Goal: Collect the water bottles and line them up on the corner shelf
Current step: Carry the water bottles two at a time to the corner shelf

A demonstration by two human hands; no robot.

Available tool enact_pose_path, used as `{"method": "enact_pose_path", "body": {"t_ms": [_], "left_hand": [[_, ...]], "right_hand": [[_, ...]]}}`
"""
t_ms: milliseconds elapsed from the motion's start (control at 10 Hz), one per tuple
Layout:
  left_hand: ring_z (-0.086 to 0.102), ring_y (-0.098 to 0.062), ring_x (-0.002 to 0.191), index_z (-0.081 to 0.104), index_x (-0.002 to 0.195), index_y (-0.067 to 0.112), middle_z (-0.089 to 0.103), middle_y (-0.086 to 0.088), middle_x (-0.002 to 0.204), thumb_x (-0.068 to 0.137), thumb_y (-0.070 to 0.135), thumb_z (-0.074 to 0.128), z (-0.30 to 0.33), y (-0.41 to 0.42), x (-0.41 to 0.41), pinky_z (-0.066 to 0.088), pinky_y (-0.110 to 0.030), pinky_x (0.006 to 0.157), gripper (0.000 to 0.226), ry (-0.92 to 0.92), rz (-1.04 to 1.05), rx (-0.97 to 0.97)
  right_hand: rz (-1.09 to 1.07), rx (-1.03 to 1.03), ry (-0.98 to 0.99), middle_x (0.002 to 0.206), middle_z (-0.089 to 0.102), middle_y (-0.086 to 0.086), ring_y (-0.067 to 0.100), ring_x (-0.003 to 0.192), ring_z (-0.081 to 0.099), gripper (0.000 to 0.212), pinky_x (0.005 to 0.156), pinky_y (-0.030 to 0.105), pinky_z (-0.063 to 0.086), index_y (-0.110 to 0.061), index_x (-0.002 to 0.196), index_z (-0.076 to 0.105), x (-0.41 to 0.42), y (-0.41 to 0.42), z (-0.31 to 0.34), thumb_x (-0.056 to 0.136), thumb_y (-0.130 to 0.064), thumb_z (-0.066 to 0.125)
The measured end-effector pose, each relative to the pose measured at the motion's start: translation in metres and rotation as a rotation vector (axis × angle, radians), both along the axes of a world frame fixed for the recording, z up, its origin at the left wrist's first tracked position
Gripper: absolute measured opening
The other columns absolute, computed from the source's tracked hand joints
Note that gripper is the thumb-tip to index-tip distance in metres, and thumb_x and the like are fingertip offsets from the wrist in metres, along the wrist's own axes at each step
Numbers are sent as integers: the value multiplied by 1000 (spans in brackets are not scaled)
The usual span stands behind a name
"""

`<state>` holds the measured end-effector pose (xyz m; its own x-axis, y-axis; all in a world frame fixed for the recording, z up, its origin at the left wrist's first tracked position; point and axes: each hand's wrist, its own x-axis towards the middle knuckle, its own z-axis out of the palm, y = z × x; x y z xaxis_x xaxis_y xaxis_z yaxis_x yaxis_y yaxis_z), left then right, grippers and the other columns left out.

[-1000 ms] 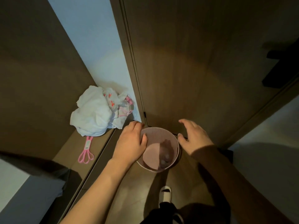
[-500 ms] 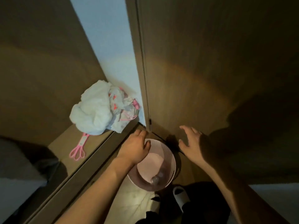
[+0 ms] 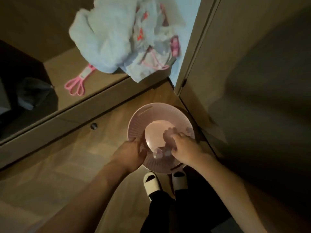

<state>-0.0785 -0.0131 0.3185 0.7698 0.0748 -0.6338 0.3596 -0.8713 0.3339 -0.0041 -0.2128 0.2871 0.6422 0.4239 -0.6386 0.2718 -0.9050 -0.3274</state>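
A pink ribbed basket (image 3: 151, 111) stands on the wooden floor in the corner, just in front of my feet. Low inside it, at the near wall, lies a clear plastic water bottle (image 3: 157, 153), dim and partly hidden. My left hand (image 3: 129, 153) grips the basket's near left rim. My right hand (image 3: 186, 148) reaches down into the basket, its fingers curled around the bottle's right end. The low wooden shelf (image 3: 104, 84) runs along the wall to the upper left.
A bundle of white cloth (image 3: 109, 36) and a pink scissor-like tool (image 3: 77, 84) lie on the shelf. A brown door (image 3: 244, 56) stands right of the basket. A small round stopper (image 3: 93, 126) sits on the floor. My white slippers (image 3: 151, 184) touch the basket's near side.
The view has tipped down over the basket. My left hand slid to the near rim. My right hand went from outside the basket down into it, onto the bottle.
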Motion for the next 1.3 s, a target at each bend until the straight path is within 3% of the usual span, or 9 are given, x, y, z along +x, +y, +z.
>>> {"method": "enact_pose_path", "body": {"t_ms": [100,300,500,600,700,900,1000,1100,1300], "left_hand": [[56,-30,117,49,134,17,55,-10,131,94,31,51,-132,-15,-6,48,-38,96,42,187,-36,-21],[61,-30,112,38,134,22,55,-4,123,91,51,38,-344,-56,-25,53,-44,88,52,247,-44,-75],[66,-29,97,35,130,29,65,-7,118,102,36,39,-404,-66,-23,54,-46,86,29,119,-17,-82],[67,-29,96,40,135,27,67,-6,111,103,38,34,-389,-47,-7,53,-40,84,34,124,-48,-28],[66,-33,97,38,132,23,69,-11,106,101,37,35,-339,-20,9,50,-39,80,33,117,-65,67],[66,-36,96,40,126,26,68,-12,107,92,34,54,-145,14,27,54,-40,79,38,-8,40,104],[65,-33,96,41,125,24,68,-9,109,95,37,53,-31,22,24,54,-39,77,35,-80,145,93],[65,-34,88,43,117,22,68,-9,99,93,40,53,82,27,10,49,-35,66,31,-217,214,93],[66,-29,79,50,100,24,69,-2,86,87,52,54,267,27,-47,55,-40,68,31,-554,458,234]], "right_hand": [[96,-87,114,135,51,3,24,118,55,46,94,39,51,-22,134,42,-11,3,-122,91,-27,57],[253,-151,118,145,42,5,24,131,44,48,100,29,37,-23,143,38,-43,-10,-311,97,-26,51],[222,-75,41,117,63,7,30,101,62,41,83,42,53,-21,125,54,-34,5,-378,84,-23,61],[178,-12,56,119,60,0,20,100,62,49,77,32,54,-26,130,46,-18,4,-356,85,-26,66],[139,-81,91,92,56,-5,15,82,60,39,56,20,41,-23,122,45,-3,0,-307,89,-23,64],[105,-16,-81,89,58,-7,14,85,62,35,66,22,37,-26,111,47,24,10,-126,85,-39,66],[20,52,-72,97,62,-7,17,91,65,47,69,25,41,-28,123,42,25,16,-20,85,-41,66],[107,119,-135,90,56,-9,18,88,65,37,67,26,42,-26,114,44,28,25,95,86,-41,64],[159,356,-304,76,60,-2,25,72,59,23,61,34,46,-27,88,44,13,48,295,82,-42,60]]}}
